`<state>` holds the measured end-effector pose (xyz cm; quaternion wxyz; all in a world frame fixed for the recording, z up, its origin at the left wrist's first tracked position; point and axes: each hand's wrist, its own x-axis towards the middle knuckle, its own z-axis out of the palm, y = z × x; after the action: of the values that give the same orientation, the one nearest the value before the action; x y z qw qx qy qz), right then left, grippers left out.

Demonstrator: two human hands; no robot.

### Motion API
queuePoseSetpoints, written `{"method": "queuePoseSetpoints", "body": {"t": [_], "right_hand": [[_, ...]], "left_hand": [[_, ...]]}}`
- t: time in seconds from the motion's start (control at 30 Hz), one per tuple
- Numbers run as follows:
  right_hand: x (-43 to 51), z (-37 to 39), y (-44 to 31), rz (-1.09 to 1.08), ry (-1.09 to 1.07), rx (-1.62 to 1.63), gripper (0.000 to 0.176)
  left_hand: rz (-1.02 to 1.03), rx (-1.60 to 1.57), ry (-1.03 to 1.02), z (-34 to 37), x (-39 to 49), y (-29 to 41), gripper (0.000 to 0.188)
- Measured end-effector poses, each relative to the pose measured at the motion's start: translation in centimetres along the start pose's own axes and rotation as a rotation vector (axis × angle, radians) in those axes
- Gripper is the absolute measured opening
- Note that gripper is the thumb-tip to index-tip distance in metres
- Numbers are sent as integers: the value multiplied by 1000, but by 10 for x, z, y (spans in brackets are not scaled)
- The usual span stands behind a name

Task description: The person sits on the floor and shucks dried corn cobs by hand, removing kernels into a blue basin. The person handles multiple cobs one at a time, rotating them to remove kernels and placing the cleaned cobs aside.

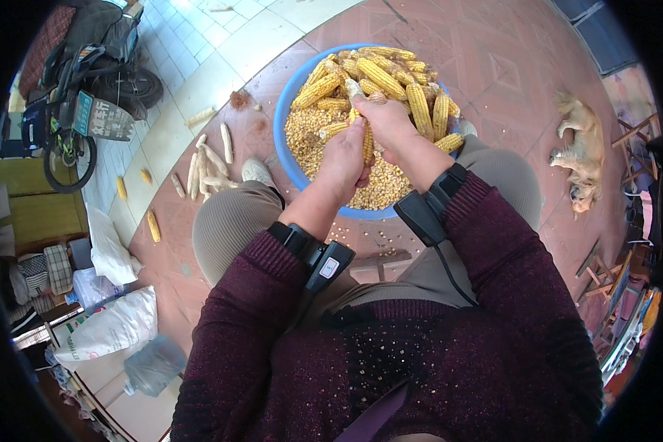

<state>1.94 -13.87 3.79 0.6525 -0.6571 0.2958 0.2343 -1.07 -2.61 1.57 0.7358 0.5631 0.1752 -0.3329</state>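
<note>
Over a blue plastic basin (pixel 279 128), my left hand (pixel 340 153) and my right hand (pixel 389 122) are close together, both closed around corn. A bare whitish cob end (pixel 353 87) sticks out past my right thumb. Yellow kernels on an ear of corn (pixel 368 145) show between my hands; the fingers hide whether this is one ear or two. Whole ears of corn (pixel 381 77) are heaped in the far part of the basin. Loose corn kernels (pixel 309 132) fill its near and left part.
Stripped cobs (pixel 199 168) lie on the tiled floor at the left, with a stray corn ear (pixel 153 226). Further left are a parked electric scooter (pixel 127 88), a white sack (pixel 116 326) and a plastic water jug (pixel 154 364). A dog (pixel 583 149) lies at the right.
</note>
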Motion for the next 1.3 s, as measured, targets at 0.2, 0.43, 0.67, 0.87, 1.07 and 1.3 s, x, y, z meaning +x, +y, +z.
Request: {"method": "queuePoseSetpoints", "body": {"t": [0.2,0.43,0.67,0.87,1.07,1.3], "right_hand": [[19,0,14,-26,22,80,63],[41,5,26,-95,-155,307,42],[8,17,22,-160,83,197,44],[17,15,18,-84,82,160,47],[28,15,20,-95,-69,254,39],[20,27,41,-239,60,135,23]], "left_hand": [[31,57,8,3,-2,-5,39],[-7,-133,79,0,4,-4,40],[-30,-83,105,5,5,-7,42],[-67,-99,102,3,9,-9,42],[-69,-151,79,-3,9,-7,42],[22,-129,133,-2,18,-8,50]]}}
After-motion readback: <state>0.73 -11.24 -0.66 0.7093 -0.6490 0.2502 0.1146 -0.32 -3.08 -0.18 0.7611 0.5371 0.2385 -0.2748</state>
